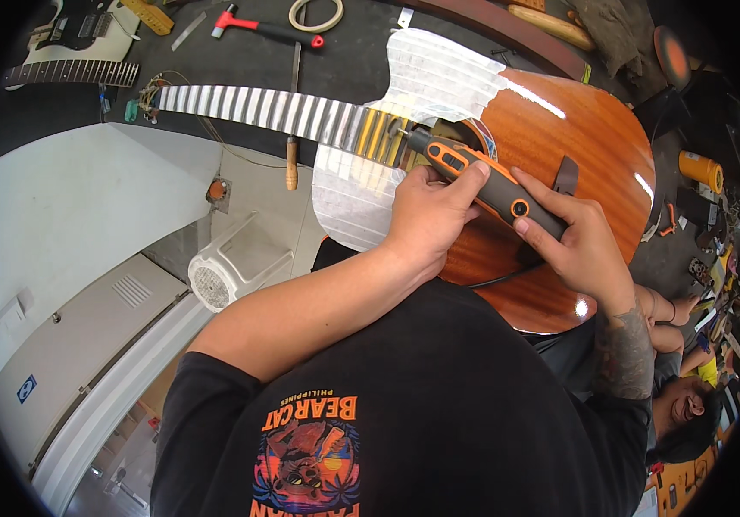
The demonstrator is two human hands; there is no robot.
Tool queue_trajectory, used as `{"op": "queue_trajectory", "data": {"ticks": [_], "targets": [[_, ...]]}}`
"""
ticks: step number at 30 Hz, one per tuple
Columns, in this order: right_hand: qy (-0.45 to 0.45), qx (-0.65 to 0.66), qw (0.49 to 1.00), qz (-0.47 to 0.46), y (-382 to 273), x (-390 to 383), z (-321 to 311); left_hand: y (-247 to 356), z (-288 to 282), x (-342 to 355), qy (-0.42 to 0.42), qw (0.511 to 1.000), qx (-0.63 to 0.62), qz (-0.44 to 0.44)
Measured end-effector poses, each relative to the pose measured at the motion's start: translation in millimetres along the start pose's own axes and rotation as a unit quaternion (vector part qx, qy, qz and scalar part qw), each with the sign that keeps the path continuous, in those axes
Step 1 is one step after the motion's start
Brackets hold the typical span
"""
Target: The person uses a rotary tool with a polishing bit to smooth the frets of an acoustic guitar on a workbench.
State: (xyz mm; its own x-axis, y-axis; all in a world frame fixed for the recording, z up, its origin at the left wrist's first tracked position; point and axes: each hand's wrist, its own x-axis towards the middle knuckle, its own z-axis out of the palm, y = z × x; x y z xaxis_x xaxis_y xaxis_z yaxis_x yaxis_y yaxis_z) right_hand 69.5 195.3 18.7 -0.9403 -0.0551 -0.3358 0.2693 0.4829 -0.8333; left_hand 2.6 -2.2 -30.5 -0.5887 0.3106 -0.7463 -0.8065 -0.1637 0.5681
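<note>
A black and orange rotary tool (pixel 497 191) lies slantwise over an acoustic guitar (pixel 590 125), gripped in both my hands. My left hand (pixel 428 214) is closed round its front part, the thumb on top near the slide switch. Toward its rear end, my right hand (pixel 583 239) grips the body between thumb and fingers. The tool's small round tip points at the body end of the fretboard (pixel 258 109), by some yellow strips; whether it touches a fret I cannot tell. Pale masking tape (pixel 439 73) covers the guitar top beside the neck. The tool hides part of the soundhole.
Beyond the neck lie a red and black hammer (pixel 258 30), a tape roll (pixel 316 12) and a wooden-handled file (pixel 292 159). An electric guitar (pixel 85 39) sits far left. A white stool (pixel 219 280) stands left; another person (pixel 680 405) is at right, near cluttered tools.
</note>
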Motion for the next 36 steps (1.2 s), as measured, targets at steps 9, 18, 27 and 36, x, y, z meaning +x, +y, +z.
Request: {"op": "queue_trajectory", "data": {"ticks": [9,18,27,36], "targets": [[0.000,0.015,1.000,0.005,0,4,-3,5,4,3,0.003,1.000,0.008,0.002],[-0.010,0.025,0.999,0.028,-1,6,-7,18,11,-1,0.002,0.999,0.027,-0.024],[-0.009,0.010,1.000,0.024,1,7,-8,18,11,-2,0.002,0.999,0.028,-0.018],[-0.042,-0.008,0.999,0.016,-2,-2,-5,4,1,-16,0.010,0.999,0.016,-0.036]]}}
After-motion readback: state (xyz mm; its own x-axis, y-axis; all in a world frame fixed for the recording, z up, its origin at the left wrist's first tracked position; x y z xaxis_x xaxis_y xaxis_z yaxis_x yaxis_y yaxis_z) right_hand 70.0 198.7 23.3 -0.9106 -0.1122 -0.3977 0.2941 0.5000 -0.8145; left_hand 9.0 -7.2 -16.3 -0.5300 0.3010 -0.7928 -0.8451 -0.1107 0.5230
